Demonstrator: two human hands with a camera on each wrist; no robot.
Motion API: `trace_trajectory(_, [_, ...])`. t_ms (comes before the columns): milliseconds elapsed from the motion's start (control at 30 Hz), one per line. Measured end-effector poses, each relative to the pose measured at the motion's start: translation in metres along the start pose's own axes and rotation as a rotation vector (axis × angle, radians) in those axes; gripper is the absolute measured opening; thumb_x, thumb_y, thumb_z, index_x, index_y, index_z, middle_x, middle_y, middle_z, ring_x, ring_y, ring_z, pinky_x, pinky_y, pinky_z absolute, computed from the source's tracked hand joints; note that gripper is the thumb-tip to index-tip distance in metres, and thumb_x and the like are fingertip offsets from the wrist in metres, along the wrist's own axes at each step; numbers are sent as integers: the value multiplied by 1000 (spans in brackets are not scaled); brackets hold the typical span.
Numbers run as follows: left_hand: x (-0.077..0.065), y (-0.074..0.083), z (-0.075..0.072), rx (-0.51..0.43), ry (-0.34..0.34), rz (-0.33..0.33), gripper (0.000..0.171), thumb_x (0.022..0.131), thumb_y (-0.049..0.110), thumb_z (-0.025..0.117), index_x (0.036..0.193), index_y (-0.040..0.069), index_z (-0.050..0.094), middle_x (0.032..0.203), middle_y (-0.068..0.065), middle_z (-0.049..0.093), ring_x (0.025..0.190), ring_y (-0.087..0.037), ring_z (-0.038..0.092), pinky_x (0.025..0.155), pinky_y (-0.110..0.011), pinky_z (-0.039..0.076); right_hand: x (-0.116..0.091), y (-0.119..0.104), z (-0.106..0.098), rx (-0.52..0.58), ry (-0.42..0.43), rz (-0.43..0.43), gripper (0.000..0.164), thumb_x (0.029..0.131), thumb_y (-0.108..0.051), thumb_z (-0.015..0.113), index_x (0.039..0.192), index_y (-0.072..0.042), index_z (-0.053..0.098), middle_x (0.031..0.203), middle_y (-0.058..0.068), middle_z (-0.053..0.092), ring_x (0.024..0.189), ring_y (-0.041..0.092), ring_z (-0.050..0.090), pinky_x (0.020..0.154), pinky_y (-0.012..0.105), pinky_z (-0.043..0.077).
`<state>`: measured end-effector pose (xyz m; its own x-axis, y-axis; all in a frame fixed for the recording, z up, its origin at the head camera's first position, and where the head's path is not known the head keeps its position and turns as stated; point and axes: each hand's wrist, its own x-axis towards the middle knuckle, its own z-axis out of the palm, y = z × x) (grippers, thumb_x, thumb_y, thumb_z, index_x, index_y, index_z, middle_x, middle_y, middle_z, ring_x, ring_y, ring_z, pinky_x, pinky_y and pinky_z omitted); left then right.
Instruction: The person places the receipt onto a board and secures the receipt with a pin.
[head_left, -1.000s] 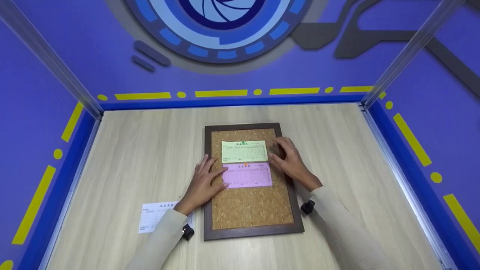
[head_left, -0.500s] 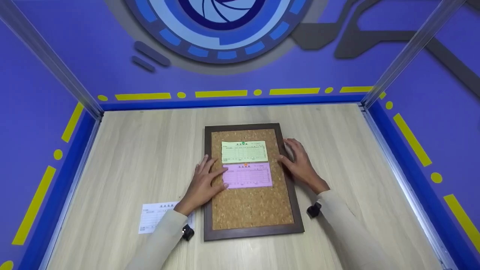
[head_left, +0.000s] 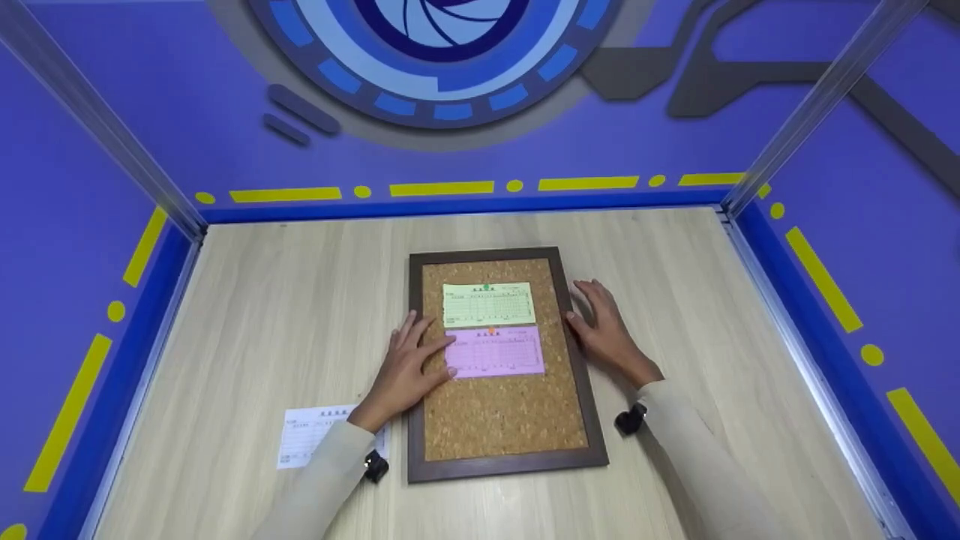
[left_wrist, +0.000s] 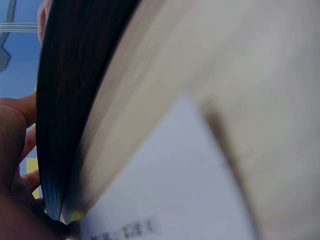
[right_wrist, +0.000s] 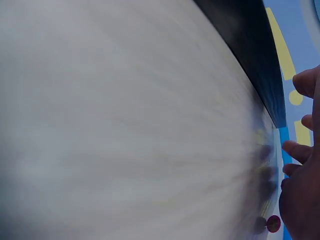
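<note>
A cork board (head_left: pixel 510 420) in a dark brown frame lies on the table. A green pin (head_left: pixel 487 286) sits at the top of the pale green slip (head_left: pixel 487 306) on the cork. Just below, an orange pin (head_left: pixel 491 330) marks the top of a pink slip (head_left: pixel 495 352). My left hand (head_left: pixel 397 375) rests across the frame's left side, thumb and index fingertip touching the pink slip's left edge. At the right side of the frame, my right hand (head_left: pixel 611 341) is spread loosely, thumb tip by the frame edge and nothing in its fingers.
Partly under the left forearm lies a white printed slip (head_left: pixel 304 431) on the table (head_left: pixel 300 300). A small dark red round thing (right_wrist: pixel 273 223) shows near the right hand in the right wrist view. Blue walls (head_left: pixel 172 150) stand at the back and sides.
The right hand has drawn away to the right, from over the cork beside the green slip to the frame's outer edge. The left hand and slips have stayed in place.
</note>
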<state>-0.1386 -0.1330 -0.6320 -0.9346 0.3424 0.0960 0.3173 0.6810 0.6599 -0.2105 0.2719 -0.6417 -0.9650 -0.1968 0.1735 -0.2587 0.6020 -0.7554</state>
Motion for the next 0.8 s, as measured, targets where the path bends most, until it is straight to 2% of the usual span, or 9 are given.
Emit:
trace_trajectory(200, [0,0,0,-5,3,2,55,99,40,83,149,19,71,176,-15,36,170,-42,7,130,-75,8,-1,3,3,17,4,-3,62,109,-19,68,164,-1,46,171,29,38,164,48,24,131,67,18])
trace_trajectory(400, [0,1,1,-9,-4,-2,56,99,40,82,150,20,71,176,-15,36,170,-41,6,130,-74,8,-3,4,3,-9,-25,-21,64,108,-22,69,165,-3,46,170,24,41,165,46,21,131,68,16])
trace_trajectory(800, [0,-1,0,-4,-2,0,57,99,43,81,150,19,71,176,-15,36,170,-42,8,130,-74,8,-1,8,4,-56,-43,-124,59,105,-14,69,158,4,52,163,29,50,161,53,26,129,70,12])
